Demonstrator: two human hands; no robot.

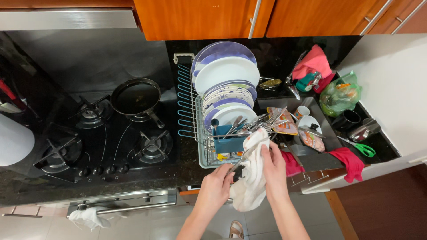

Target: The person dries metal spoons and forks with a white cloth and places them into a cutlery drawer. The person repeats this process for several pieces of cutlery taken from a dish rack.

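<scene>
Two hands: left hand (216, 184) grips one knife (240, 162); right hand (273, 165) pinches one white cloth (251, 186), seemingly.

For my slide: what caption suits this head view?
Two hands wipe a knife with a white cloth beside a plate-filled dish rack.

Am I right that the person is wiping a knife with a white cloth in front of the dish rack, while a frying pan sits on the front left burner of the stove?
Not quite. The head view shows the frying pan on a back burner of the stove, not the front left one. The rest holds: the left hand and right hand work a white cloth around a knife in front of the dish rack.
</scene>
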